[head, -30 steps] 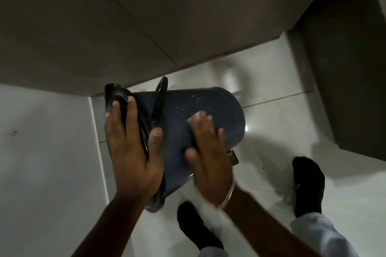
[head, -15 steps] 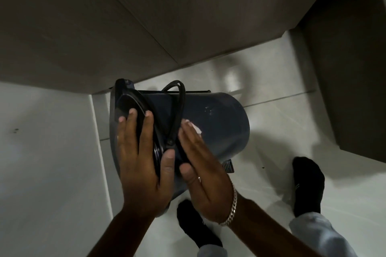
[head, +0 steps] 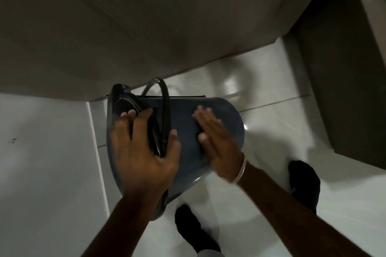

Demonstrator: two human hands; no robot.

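Note:
A dark blue-grey bin (head: 183,123) is tilted on its side above the pale floor, with its black lid (head: 121,106) to the left and a black loop handle (head: 166,106) standing up from it. My left hand (head: 144,152) grips the lid end, fingers over the rim and thumb on the body side. Flat against the bin's side lies my right hand (head: 217,142), fingers straight, a chain bracelet on the wrist. That hand is blurred, and whether anything lies under the palm cannot be made out.
A wood-grain cabinet front (head: 146,27) rises behind the bin, and a dark panel (head: 344,89) stands at the right. A white surface (head: 41,162) fills the left. My feet in black socks (head: 194,229) (head: 305,183) stand on the glossy tiled floor (head: 271,131).
My right hand has slid to the right along the bin's side, away from the handle. My left hand has kept its hold on the lid end.

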